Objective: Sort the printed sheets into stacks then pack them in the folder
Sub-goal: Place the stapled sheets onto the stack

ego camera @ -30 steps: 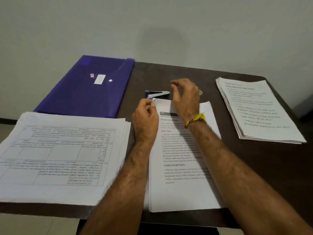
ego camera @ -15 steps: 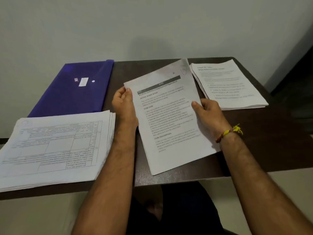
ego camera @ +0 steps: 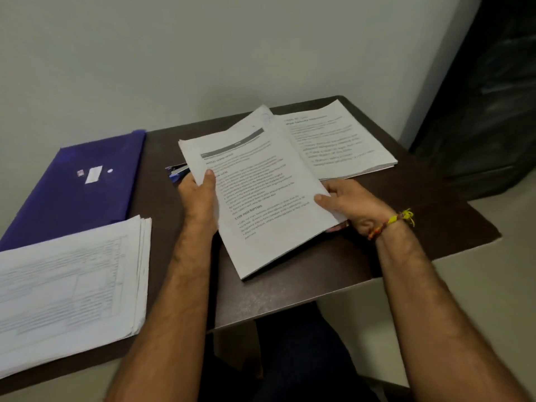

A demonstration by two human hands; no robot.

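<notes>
The thin sheaf of printed sheets (ego camera: 261, 192), judged light and floppy, is clasped at both long edges: left hand (ego camera: 200, 195) far-left, right hand (ego camera: 345, 204) near-right; two-sided support is advised.

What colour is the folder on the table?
The folder is dark blue-purple, with a small white label; the head view shows it best.

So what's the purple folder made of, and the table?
The purple folder looks like thin plastic: smooth, slightly see-through, with a faint sheen. The table seems to be wood or board with a dark brown matte, slightly mottled top; the pictures can't settle which.
</notes>
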